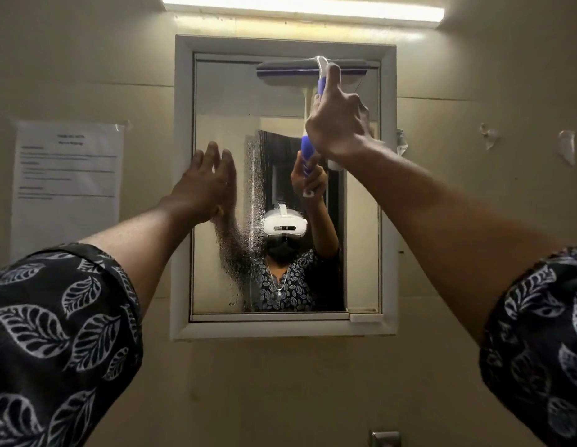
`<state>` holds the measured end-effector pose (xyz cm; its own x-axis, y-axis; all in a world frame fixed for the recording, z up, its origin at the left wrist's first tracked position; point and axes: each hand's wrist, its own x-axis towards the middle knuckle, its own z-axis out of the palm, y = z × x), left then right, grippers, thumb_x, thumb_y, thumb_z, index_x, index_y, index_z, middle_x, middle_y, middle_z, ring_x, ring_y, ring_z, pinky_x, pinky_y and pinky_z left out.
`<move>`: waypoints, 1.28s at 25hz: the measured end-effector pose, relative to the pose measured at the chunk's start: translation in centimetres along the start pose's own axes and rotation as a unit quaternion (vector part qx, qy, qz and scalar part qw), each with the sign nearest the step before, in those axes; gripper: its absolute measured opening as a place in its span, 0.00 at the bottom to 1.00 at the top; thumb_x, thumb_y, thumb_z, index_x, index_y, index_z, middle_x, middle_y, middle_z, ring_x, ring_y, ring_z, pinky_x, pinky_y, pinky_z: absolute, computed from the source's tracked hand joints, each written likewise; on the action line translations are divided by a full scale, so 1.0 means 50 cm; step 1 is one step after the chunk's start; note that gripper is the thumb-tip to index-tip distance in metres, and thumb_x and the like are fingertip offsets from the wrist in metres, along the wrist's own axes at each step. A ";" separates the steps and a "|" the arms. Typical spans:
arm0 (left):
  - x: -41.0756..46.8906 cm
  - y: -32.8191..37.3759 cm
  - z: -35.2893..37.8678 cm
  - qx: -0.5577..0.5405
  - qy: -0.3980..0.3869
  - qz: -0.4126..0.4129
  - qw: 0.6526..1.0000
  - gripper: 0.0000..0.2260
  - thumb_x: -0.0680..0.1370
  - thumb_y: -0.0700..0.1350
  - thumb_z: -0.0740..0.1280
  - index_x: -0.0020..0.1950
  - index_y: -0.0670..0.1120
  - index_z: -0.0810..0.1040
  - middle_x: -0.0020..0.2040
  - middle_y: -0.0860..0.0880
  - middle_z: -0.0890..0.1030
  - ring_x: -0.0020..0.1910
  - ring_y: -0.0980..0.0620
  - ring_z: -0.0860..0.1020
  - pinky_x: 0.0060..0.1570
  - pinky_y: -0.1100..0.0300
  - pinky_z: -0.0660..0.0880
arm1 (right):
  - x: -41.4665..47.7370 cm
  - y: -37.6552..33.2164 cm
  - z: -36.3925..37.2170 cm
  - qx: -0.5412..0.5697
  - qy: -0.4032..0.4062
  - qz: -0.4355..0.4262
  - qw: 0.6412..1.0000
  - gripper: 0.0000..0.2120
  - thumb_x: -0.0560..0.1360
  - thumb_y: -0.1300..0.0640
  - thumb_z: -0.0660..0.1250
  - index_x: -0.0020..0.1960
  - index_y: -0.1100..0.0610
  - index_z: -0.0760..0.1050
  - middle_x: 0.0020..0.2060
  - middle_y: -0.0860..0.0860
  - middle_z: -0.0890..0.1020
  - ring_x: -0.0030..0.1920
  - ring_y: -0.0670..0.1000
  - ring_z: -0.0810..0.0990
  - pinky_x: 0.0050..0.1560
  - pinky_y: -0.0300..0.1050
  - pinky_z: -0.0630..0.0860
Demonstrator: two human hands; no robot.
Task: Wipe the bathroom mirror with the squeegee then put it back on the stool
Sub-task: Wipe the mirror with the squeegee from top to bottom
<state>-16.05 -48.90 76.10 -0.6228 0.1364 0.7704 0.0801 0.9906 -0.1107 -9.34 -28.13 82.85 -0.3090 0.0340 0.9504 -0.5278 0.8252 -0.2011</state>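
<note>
The bathroom mirror (361,221) hangs on the wall in a white frame (182,188). Water drops cover its left part; the right part looks clean. My right hand (337,124) is shut on the purple and white squeegee (313,70), whose blade lies flat against the glass at the top right corner. My left hand (209,185) is open, fingers spread, resting flat against the mirror's left edge at mid height. The stool is out of view.
A strip light (303,8) runs above the mirror. A printed paper notice (66,188) is taped to the wall on the left. Bits of tape (567,146) stick to the wall on the right. A metal fixture (385,438) shows at the bottom edge.
</note>
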 end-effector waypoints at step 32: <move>-0.002 0.014 -0.011 0.005 -0.020 -0.016 1.000 0.47 0.71 0.32 0.71 0.78 0.42 0.40 0.77 0.39 0.38 0.76 0.37 0.41 0.74 0.44 0.50 | -0.108 0.011 -0.045 -0.097 0.111 -0.059 0.987 0.28 0.79 0.55 0.56 0.75 0.58 0.49 0.28 0.45 0.69 0.23 0.42 0.66 0.23 0.33 0.59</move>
<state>-15.53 -48.22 76.29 -0.6552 0.1045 0.7482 0.0523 0.9943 -0.0931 -6.19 -26.58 78.14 -0.0623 0.0349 0.9974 -0.3812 0.9228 -0.0561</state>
